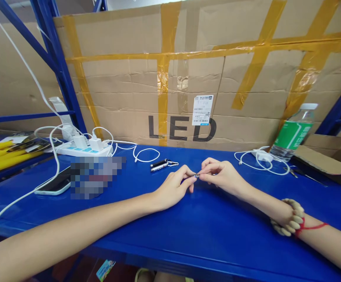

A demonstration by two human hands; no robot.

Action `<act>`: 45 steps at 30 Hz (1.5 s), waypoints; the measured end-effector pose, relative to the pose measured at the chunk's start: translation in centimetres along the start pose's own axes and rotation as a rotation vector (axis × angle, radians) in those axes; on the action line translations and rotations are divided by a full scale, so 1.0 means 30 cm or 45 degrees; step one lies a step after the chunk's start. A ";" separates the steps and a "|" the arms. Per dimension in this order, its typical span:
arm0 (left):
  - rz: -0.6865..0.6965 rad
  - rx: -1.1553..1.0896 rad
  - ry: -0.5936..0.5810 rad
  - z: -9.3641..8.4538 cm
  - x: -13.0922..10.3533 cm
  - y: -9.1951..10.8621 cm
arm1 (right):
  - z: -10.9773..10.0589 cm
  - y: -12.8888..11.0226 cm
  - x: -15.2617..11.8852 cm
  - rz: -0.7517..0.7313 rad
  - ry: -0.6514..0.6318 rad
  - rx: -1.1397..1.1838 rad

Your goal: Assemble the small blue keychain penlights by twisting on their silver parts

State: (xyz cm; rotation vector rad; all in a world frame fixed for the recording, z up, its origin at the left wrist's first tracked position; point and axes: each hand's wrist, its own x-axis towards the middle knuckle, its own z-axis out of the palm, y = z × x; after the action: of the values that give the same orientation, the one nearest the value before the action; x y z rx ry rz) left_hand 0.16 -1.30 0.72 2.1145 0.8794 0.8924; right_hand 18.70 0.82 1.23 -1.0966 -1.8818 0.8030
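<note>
Over the smooth blue worktop, a tiny dark thing is pinched between the fingertips of the left hand and the right hand; what it is cannot be told. On the far side, two small tubes, black and silver, are seen near the left hand. At far right, a clear bottle with a green label is seen beside a looped white cable.
</note>
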 end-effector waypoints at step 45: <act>0.030 0.007 0.125 0.012 0.026 -0.025 | 0.004 -0.011 -0.013 0.451 -0.284 0.243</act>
State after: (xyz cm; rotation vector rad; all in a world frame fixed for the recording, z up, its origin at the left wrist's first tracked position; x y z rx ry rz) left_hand 0.64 -0.39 0.20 2.1048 0.9089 1.0143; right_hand 18.59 0.30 1.32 -1.2785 -1.7646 1.3250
